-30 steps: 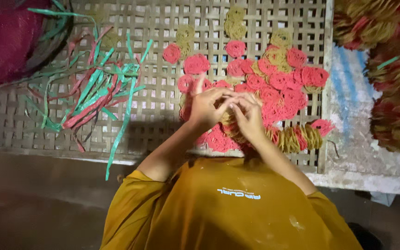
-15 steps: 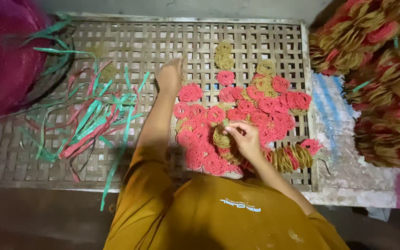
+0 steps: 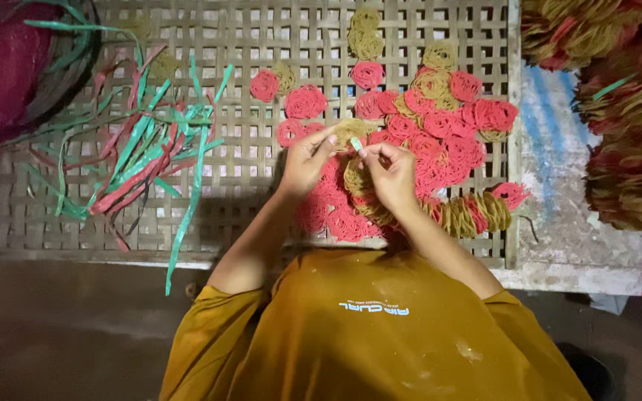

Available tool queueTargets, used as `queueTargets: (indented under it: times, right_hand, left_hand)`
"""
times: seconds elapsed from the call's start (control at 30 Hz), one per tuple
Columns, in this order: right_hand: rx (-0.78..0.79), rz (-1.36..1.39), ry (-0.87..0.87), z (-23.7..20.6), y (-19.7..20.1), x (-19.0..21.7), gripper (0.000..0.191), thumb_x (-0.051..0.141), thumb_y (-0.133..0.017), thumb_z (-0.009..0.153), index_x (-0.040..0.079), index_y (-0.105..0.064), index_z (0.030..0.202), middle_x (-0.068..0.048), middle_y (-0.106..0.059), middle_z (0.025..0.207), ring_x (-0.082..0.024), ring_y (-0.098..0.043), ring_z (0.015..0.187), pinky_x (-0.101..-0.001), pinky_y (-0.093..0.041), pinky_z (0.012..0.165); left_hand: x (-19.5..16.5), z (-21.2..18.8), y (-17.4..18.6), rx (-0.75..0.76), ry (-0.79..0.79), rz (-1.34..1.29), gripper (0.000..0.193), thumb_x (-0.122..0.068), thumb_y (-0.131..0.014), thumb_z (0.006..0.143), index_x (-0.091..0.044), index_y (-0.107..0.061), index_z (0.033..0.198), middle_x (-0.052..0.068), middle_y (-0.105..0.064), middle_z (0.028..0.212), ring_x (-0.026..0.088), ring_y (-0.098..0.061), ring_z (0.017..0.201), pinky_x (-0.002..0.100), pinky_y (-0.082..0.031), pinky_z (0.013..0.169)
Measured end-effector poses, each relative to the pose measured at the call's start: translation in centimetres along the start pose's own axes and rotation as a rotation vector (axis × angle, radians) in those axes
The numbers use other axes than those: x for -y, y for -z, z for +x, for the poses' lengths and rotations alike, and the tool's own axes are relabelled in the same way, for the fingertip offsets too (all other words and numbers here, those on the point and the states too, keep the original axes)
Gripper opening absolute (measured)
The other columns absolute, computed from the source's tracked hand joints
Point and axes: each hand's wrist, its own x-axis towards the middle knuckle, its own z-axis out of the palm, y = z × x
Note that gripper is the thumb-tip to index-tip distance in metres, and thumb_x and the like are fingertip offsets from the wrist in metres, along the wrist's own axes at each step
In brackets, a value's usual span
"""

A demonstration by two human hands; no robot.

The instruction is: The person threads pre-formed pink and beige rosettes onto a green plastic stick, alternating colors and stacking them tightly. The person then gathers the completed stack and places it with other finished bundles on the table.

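Tying step: left hand (image 3: 307, 162) and right hand (image 3: 389, 172) pinch a pale green plastic strip (image 3: 356, 144) above the woven bamboo tray (image 3: 76, 215); judged next: cinching it.

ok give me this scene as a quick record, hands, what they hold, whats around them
left hand: pinching a tan coiled disc of noodle-like strands
right hand: fingertips on a small pale green strip beside that disc
surface: woven bamboo lattice tray
under the hands: flat pink coiled discs mixed with tan ones
to the left: loose green and pink plastic strips
to the right: stacked bundles of coiled discs
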Motion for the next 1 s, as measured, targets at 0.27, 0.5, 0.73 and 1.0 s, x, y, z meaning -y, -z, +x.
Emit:
queueTargets:
  times: [0.27, 0.5, 0.73, 1.0]
  right_hand:
    - [0.003, 0.027, -0.005, -0.1, -0.2, 1.3, 0.011, 0.007, -0.069, 0.097, 0.001, -0.076, 0.091, 0.001, -0.070, 0.073, -0.004, -0.059, 0.065, -0.0226, -0.047, 0.062]
    - [-0.022, -0.115, 0.040, 0.0, -0.2, 0.5, 0.010, 0.011, -0.072, 0.096, 0.005, -0.078, 0.090, 0.000, -0.070, 0.071, -0.007, -0.058, 0.062, -0.0266, -0.047, 0.067]
    - [-0.031, -0.187, 0.136, -0.2, -0.4, -0.2, 0.009, 0.015, -0.072, 0.096, 0.011, -0.079, 0.093, 0.003, -0.075, 0.082, -0.012, -0.064, 0.074, -0.0357, -0.042, 0.093]
    - [-0.031, -0.166, 0.052, -0.2, -0.5, -0.1, 0.009, 0.018, -0.073, 0.095, 0.012, -0.078, 0.092, 0.003, -0.071, 0.074, -0.010, -0.061, 0.068, -0.0296, -0.045, 0.081]
  left_hand:
    - [-1.9, -1.6, -1.1, -0.011, -0.095, 0.273, 0.033, -0.009, -0.057, 0.108, 0.000, -0.064, 0.139, 0.001, -0.074, 0.118, 0.002, -0.059, 0.103, 0.021, -0.050, 0.094]
    - [-3.6, -2.2, -2.1, -0.070, -0.002, 0.478, 0.036, -0.009, -0.059, 0.106, -0.006, -0.068, 0.141, 0.002, -0.073, 0.093, 0.005, -0.050, 0.078, 0.021, -0.047, 0.073]
    - [-3.6, -2.2, -2.3, -0.076, -0.085, 0.322, 0.034, -0.008, -0.058, 0.105, -0.005, -0.064, 0.138, -0.002, -0.076, 0.110, -0.003, -0.060, 0.089, 0.017, -0.052, 0.081]
    - [-5.0, -2.9, -2.6, -0.056, -0.165, 0.422, 0.033, -0.005, -0.057, 0.105, -0.005, -0.066, 0.137, 0.006, -0.076, 0.123, 0.004, -0.066, 0.104, 0.023, -0.053, 0.095]
